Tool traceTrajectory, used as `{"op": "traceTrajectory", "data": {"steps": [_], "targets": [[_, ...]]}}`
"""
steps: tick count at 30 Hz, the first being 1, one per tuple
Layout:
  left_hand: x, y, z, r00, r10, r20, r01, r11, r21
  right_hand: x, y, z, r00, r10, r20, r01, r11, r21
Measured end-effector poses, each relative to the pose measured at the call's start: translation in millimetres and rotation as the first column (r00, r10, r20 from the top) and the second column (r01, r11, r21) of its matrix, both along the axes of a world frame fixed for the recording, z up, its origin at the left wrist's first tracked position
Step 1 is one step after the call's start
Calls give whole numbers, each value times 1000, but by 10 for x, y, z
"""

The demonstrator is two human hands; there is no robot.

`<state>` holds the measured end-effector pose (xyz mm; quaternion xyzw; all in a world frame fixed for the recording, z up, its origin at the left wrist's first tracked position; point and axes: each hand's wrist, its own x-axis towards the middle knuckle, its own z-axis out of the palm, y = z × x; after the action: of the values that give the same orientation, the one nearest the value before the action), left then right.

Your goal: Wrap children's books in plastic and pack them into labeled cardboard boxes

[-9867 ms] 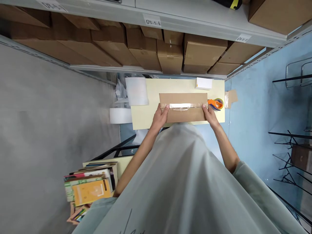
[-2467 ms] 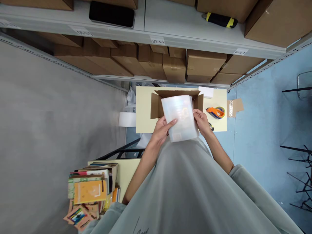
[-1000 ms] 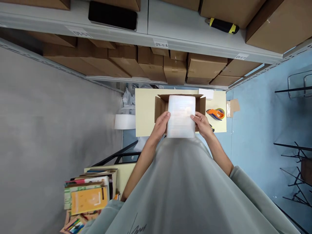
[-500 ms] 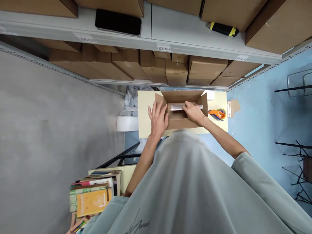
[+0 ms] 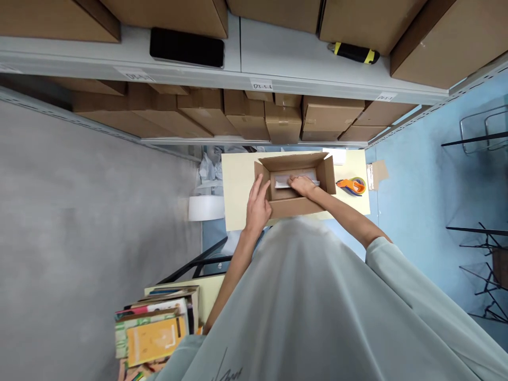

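An open cardboard box (image 5: 291, 208) sits on a pale yellow table, its flaps folded outward. My left hand (image 5: 259, 207) lies against the box's left end, fingers stretched out and resting on the flap. Inside the box, my right hand (image 5: 302, 185) is closed on a thin white flat piece (image 5: 282, 183), which lies low near the bottom. What exactly the white piece is, I cannot make out. The fingertips of the right hand are partly hidden.
An orange tape dispenser (image 5: 352, 186) lies on the table (image 5: 238, 185) right of the box. Above is a shelf holding cardboard boxes, a black phone (image 5: 186, 47) and a yellow-black utility knife (image 5: 354, 53). Books (image 5: 156, 338) are stacked at lower left.
My right hand has moved left and deeper into the box with the white piece. The fingers of my left hand have drawn closer together at the left flap.
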<state>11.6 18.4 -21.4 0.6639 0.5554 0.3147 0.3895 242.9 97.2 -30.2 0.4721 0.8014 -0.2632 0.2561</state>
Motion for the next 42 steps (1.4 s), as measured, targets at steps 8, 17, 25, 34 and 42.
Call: {"op": "traceTrajectory", "data": {"steps": [8, 17, 25, 34, 42], "targets": [[48, 17, 120, 1000, 15, 12, -15, 1000, 6, 135, -6, 95, 991, -124, -56, 123, 992, -23], [-51, -61, 170, 980, 199, 10, -200, 979, 32, 1240, -597, 649, 748, -299, -592, 598, 692, 405], [-39, -176, 19, 991, -16, -130, 21, 999, 39, 1394, -132, 354, 524, -340, -781, 706, 686, 175], [-56, -207, -64, 884, -373, -281, 322, 923, -210, 1060, -118, -41, 439, -441, -783, 715, 699, 7], [-174, -24, -205, 994, 0, -105, -25, 972, -235, 1265, -24, -20, 255, -584, -771, 788, 588, -185]]}}
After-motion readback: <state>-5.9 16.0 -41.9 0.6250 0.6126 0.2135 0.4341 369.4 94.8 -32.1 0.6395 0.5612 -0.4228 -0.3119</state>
